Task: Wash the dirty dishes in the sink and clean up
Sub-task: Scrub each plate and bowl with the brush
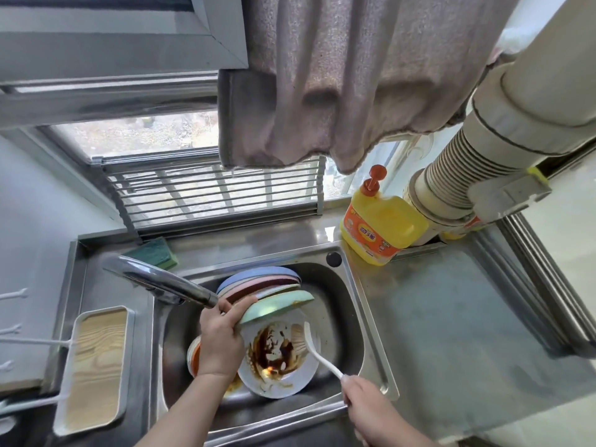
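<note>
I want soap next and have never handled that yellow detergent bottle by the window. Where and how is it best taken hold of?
Probably by the built-in handle of the yellow detergent bottle, coming from the front right, over the steel counter. It stands upright at the sink's back right corner, its right side tight against the white pipe. To dispense, pressing the orange pump from above may do.

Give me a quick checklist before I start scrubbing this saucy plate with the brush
1. Brush in grip: ok. The right hand holds the white brush by its handle, head on the plate.
2. Plate exposed: ok. The left hand tilts the green plate up off the dirty white plate.
3. Water running: not ok. No stream shows at the faucet.
4. Soap on the brush: cannot tell. The yellow detergent bottle stands on the counter behind the sink.
5. Room to work: not ok. More plates lean stacked behind the green one.
</note>
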A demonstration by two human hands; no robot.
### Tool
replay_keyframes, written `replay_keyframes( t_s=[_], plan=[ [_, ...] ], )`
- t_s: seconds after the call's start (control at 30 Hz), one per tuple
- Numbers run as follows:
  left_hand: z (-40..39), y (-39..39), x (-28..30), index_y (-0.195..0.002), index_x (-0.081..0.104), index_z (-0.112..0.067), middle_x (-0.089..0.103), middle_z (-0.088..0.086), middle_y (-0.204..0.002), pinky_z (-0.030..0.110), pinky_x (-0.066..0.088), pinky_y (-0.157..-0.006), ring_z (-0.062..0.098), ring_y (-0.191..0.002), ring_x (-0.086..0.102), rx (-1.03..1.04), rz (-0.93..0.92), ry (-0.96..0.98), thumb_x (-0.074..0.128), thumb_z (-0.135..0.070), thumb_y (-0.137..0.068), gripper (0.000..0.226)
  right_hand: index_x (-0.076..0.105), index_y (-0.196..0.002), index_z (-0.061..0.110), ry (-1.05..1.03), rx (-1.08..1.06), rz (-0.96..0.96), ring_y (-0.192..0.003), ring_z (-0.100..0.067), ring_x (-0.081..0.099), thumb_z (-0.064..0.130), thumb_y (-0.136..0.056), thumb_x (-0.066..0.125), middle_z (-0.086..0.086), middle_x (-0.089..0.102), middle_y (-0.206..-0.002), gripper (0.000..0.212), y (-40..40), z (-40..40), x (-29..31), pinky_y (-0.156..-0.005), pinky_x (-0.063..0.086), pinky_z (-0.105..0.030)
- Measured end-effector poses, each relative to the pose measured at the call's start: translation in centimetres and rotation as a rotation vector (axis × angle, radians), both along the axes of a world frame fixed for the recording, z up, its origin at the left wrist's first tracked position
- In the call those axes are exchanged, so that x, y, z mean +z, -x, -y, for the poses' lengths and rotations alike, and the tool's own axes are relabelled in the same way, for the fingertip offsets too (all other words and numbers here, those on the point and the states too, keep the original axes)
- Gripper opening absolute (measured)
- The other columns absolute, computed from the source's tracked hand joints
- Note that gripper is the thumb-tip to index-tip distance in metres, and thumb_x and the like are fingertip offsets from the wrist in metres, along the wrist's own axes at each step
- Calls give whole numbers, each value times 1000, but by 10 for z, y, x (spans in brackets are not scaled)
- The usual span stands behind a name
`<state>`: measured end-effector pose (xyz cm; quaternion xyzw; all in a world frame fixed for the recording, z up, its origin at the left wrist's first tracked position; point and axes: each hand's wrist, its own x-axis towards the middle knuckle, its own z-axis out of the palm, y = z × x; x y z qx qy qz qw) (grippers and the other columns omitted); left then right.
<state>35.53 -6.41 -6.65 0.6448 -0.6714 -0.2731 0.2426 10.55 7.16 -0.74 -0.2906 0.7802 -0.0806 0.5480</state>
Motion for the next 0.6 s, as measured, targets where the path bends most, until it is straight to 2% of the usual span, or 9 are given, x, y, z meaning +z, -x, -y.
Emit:
replay_keyframes(
  t_s=[0.07, 0.1, 0.2, 0.27, 0.3, 0.43, 0.5, 0.53, 0.6],
  plan=[
    [-2, -2, -6, -121, 75, -44, 42, -21, -101, 41, 46, -103, 16, -99, 45, 54, -19, -82, 72, 7, -88, 61, 46, -78, 19, 1, -30, 58, -37, -11, 43, 39, -107, 39, 7, 42, -44, 36, -5, 10, 1, -39, 32, -23],
    [-3, -3, -6, -118, 75, -42, 45, -18, -99, 43, 47, -103, 16, -99, 45, 93, -16, -112, 68, 10, -88, 61, 46, -80, 19, 0, -40, 73, -32, -12, 39, 39, -107, 38, 8, 37, -39, 35, -7, 15, 3, -35, 28, -22],
    [-4, -7, -9, -103, 72, -34, 54, -10, -87, 46, 49, -89, 23, -94, 47, 217, 38, -116, 67, 10, -81, 49, 46, -81, 19, -8, -74, 89, -32, -16, 33, 37, -106, 36, 7, 36, -44, 33, -14, 31, 4, -37, 21, -18],
    [-3, -11, -9, -97, 64, -29, 57, -8, -82, 41, 45, -80, 25, -91, 48, 269, 70, -126, 78, -6, -82, 31, 46, -80, 19, -18, -82, 95, -34, -16, 32, 37, -106, 35, 3, 38, -53, 33, -18, 42, 3, -39, 20, -18],
    [-4, -13, -11, -97, 58, -27, 58, -6, -84, 39, 44, -78, 26, -89, 51, 326, 71, -175, 81, -14, -83, 29, 46, -81, 19, -29, -74, 91, -35, -16, 32, 37, -107, 34, 1, 39, -56, 34, -19, 47, 0, -40, 20, -17],
    [-24, -14, -40, -118, 50, -23, 67, 7, -104, 38, 54, -77, 30, -88, 65, 749, -257, -666, 80, -36, -80, 50, 48, -80, 20, -72, -35, 69, -37, -15, 32, 38, -107, 34, -2, 40, -63, 35, -20, 56, -9, -40, 21, -17],
    [-42, -14, -70, -122, 56, -29, 73, 7, -102, 38, 61, -72, 29, -81, 68, 726, -274, -771, 78, -43, -69, 59, 46, -80, 20, -84, -41, 67, -35, -14, 29, 36, -106, 33, -1, 39, -62, 33, -15, 53, -11, -41, 20, -17],
    [-49, -15, -89, -123, 59, -28, 74, 6, -104, 42, 63, -78, 30, -85, 69, 721, -278, -809, 76, -40, -67, 60, 45, -81, 19, -90, -47, 65, -33, -13, 29, 35, -107, 33, -1, 38, -63, 32, -11, 50, -10, -41, 19, -16],
    [-59, -17, -132, -120, 65, -19, 73, 8, -106, 48, 60, -93, 33, -97, 68, 766, -368, -938, 72, -23, -78, 43, 46, -84, 19, -102, -48, 55, -32, -13, 29, 35, -108, 33, -1, 38, -64, 32, -2, 44, -8, -40, 20, -16]
  ],
)
